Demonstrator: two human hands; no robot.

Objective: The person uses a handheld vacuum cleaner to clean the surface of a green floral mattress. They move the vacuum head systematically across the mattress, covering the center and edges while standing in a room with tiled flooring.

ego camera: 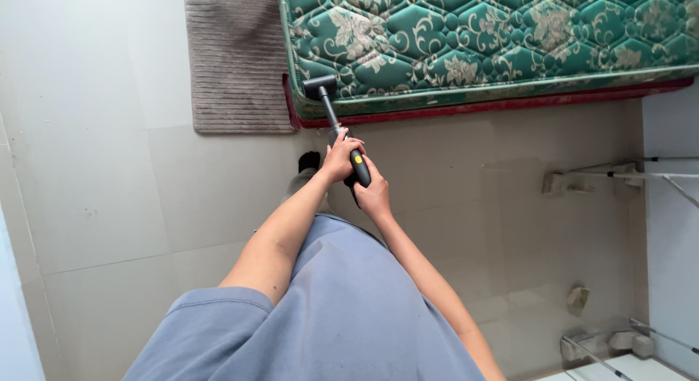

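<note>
- Working along the mattress [495,38] edge, a black wand [336,130] is gripped in both hands, so the step in hand looks like cleaning the side seam.
- The left hand [339,159] is wrapped around the upper part of the handle, fingers curled tight onto it.
- The right hand [374,195] is closed around the lower end, just below the yellow button [357,159]; both are pressed firmly on the wand, nothing slack.
- The nozzle [320,86] is pressed against the green quilted side near the corner, just above the red strip [510,102] of the base.
- To do this well, probably: the nozzle is best kept flat on the fabric, moved slowly along the piping, and the button left within thumb reach. If the head is tilted, contact is likely lost.
- The mat [237,60] is just beside the corner, so the nozzle should be kept off it.
- Counts: one wand, one nozzle, one yellow button, one mattress, one ribbed mat, two hands, one socked foot [309,161] seen on the tiles.
- Metal stand legs [619,173] are visible at the right, well apart; how many can't be told.
</note>
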